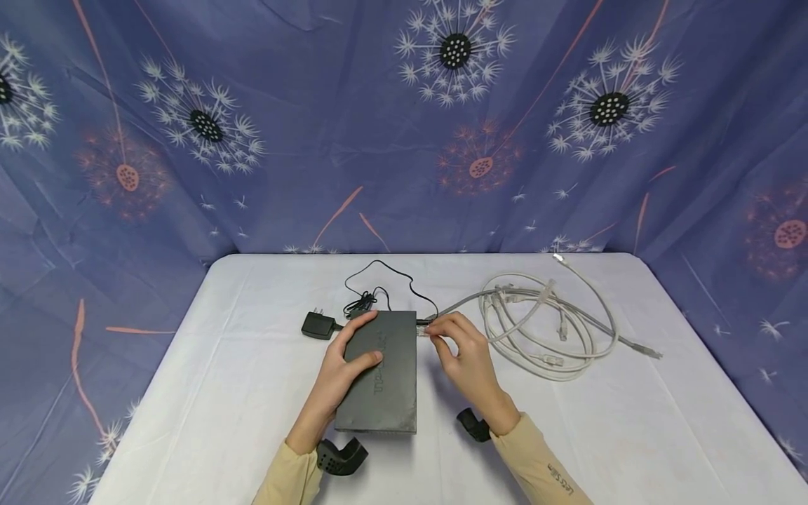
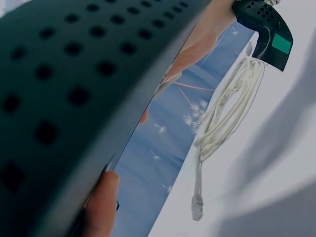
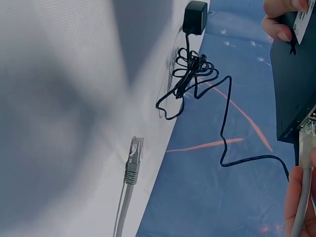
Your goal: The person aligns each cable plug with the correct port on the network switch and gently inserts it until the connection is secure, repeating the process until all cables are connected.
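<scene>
Two hands: bare, both at one dark grey, flat rectangular box with raised lettering (image 1: pixel 393 382).
Box: held off the table (image 1: pixel 252 421), lettered face up, in front of the person.
Left hand (image 1: pixel 341 368): grips the box's left side, thumb on the lettered face and other fingers around its edge and underneath.
Right hand (image 1: pixel 470 358): fingers pinch a clear plastic cable connector (image 3: pixel 307 143) at the box's right side.
Connector: ends a pale, round cable (image 3: pixel 301 207) and sits at a port; how far in, I cannot tell.
Power lead: a thin black cord (image 3: pixel 223 133) comes to the box's right edge just beyond the connector.
Adapter: a small black block with metal prongs (image 1: pixel 318 325) lies on the table to the left of the box, near the cord's knotted bundle.
Coil: white looped cables with clear ends (image 2: pixel 234 111) lie on the table at the right.
Loose end: a grey cable with a ribbed boot (image 3: pixel 132 173) lies on the table.
Backdrop: blue-purple cloth with dandelion prints (image 1: pixel 353 140) hangs behind the table.
</scene>
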Motion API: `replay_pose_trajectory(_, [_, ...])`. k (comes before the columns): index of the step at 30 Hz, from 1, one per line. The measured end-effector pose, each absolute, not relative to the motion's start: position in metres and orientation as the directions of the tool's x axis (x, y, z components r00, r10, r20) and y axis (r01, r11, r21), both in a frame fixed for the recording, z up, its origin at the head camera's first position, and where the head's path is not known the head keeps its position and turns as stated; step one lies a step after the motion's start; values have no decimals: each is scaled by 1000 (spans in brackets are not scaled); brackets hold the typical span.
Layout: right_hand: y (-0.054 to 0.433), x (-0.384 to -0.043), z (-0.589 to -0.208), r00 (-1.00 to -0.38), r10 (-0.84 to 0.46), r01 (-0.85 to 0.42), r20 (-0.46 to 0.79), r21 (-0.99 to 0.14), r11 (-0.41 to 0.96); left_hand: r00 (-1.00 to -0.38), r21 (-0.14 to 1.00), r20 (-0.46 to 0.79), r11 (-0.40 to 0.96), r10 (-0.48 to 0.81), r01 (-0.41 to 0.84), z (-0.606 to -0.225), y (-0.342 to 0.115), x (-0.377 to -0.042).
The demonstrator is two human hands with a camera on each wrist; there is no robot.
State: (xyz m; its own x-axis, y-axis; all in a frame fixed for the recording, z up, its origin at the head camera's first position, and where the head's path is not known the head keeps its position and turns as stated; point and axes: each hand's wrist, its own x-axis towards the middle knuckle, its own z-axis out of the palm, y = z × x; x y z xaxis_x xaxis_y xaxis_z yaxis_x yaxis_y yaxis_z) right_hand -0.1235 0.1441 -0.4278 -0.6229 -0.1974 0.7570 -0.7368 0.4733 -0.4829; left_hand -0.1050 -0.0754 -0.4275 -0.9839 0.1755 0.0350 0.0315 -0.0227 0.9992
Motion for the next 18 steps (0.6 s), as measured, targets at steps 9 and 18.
replay_pose_trajectory(9, [148,-123,-428,-651,-198,-715,733,-503,485,-987,999,31,-36,159,26,-428,-74,-107])
replay_pose_trajectory(18, [156,-117,-423,-702,-155,-678,695,-585,446,-989,1000,14,-26,144,10,-430,-75,-108])
